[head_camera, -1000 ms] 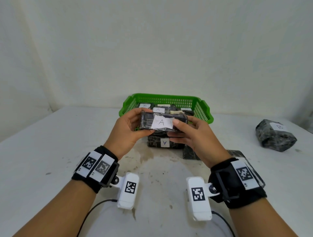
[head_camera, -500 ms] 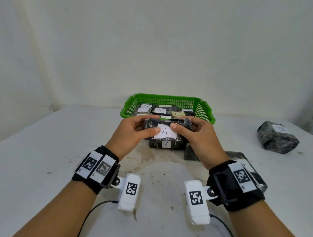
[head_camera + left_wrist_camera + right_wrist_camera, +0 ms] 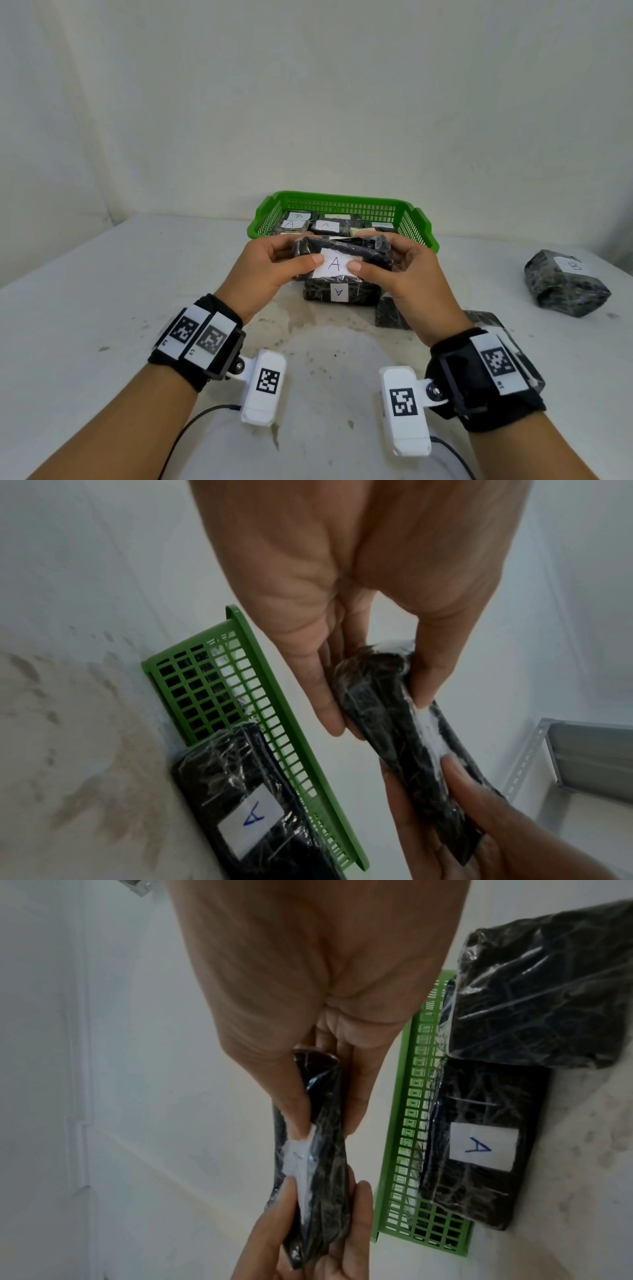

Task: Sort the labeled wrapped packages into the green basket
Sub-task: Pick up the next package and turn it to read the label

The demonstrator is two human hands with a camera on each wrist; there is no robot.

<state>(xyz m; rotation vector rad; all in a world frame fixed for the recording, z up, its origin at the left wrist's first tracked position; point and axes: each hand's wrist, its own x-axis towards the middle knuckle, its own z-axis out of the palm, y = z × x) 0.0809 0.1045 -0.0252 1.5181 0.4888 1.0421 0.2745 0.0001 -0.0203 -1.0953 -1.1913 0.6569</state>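
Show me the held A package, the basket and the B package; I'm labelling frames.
held A package (image 3: 335, 264), head view, its white label.
basket (image 3: 342, 204), head view, far wall.
B package (image 3: 565, 287), head view, dark wrap.

The support surface is a white table (image 3: 102, 308), stained near its centre. Resting directly on it are a green basket (image 3: 416, 222) at the far centre, a wrapped package labeled A (image 3: 339, 293) touching the basket's near wall, and two further dark wrapped packages (image 3: 388, 313) near the right wrist. A wrapped package labeled B (image 3: 565, 287) lies well apart at the right.
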